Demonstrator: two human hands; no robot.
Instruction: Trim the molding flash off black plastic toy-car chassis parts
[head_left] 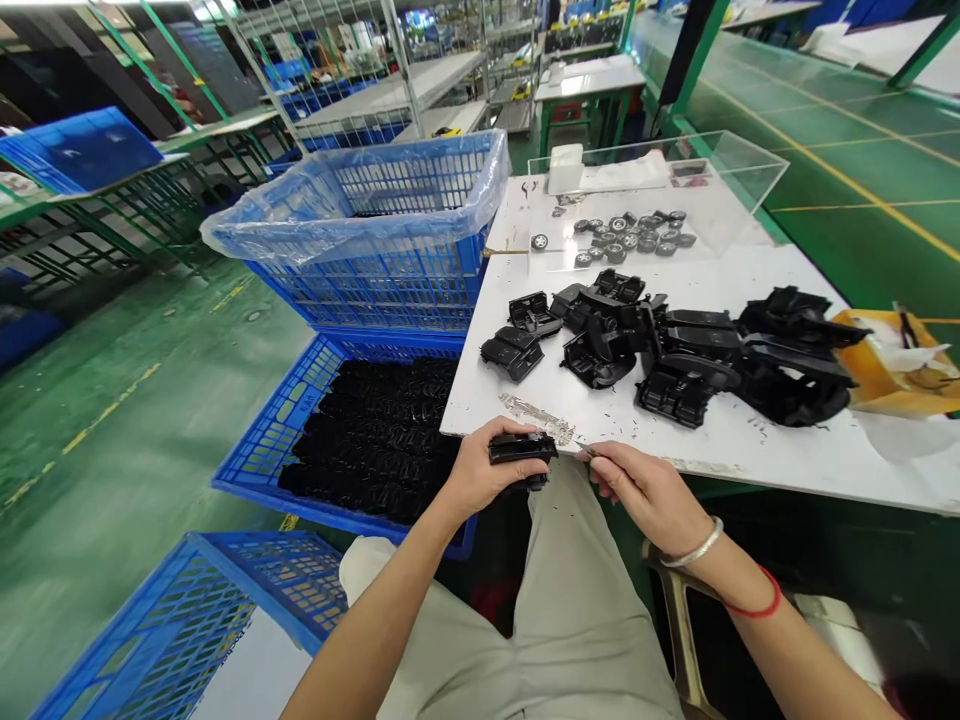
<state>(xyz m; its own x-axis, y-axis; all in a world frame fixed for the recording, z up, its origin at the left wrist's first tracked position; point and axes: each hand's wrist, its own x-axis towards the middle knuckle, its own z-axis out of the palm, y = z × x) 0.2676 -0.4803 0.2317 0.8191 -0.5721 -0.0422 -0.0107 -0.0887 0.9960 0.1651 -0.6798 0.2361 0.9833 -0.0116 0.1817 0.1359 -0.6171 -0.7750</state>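
My left hand (480, 472) is closed around a black moulded plastic car part (521, 450), held just off the near edge of the white table, above my lap. In my right hand (641, 490), a small pointed metal blade (586, 450) is pinched between thumb and fingers. Its tip points left toward the part, with a small gap between them. The blade's handle, if any, is hidden in the fingers. Beyond my hands, more black plastic car parts (690, 335) lie heaped on the table (555, 395), with thin black trimmings scattered about.
Small toy wheels (615, 252) sit behind a clear acrylic box wall (742, 170). A blue crate (296, 395) full of black parts is at left, with a plastic-lined blue crate (390, 280) behind it. A yellow box (900, 385) stands at right; another crate (150, 640) is lower left.
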